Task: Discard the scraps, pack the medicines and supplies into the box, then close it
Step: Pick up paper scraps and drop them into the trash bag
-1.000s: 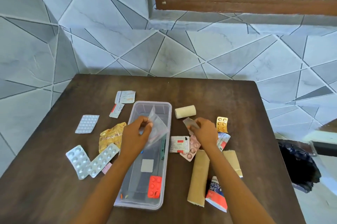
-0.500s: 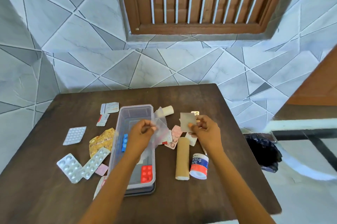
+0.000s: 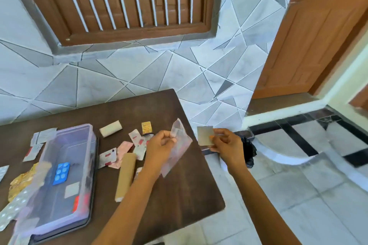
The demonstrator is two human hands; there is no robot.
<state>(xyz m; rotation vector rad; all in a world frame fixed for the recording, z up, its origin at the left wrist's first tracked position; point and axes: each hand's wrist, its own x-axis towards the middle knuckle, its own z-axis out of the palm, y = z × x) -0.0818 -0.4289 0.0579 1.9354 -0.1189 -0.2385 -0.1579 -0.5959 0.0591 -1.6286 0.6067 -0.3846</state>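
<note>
My left hand [image 3: 161,146] pinches a clear plastic wrapper [image 3: 177,149] above the right part of the dark table [image 3: 185,195]. Past the table's right edge, my right hand [image 3: 226,145] holds a small grey foil scrap [image 3: 204,135] over a black bin bag [image 3: 249,151] on the floor. The clear plastic box [image 3: 59,167] stands open at the left, with a blue blister pack [image 3: 61,170] and a red pack [image 3: 79,203] inside. Loose blister strips [image 3: 123,151], a gauze roll [image 3: 110,128], an orange pill pack [image 3: 146,127] and a tan cardboard tube [image 3: 125,177] lie between box and hands.
Silver blister packs [image 3: 10,209] and a crumpled gold wrapper [image 3: 20,183] lie left of the box, sachets [image 3: 42,136] behind it. A tiled wall with a barred window stands behind the table; an orange door [image 3: 310,35] and tiled floor are to the right.
Both hands have moved to the right with their scraps; the right hand has passed the table's edge and is above the black bag. The view has swung right.
</note>
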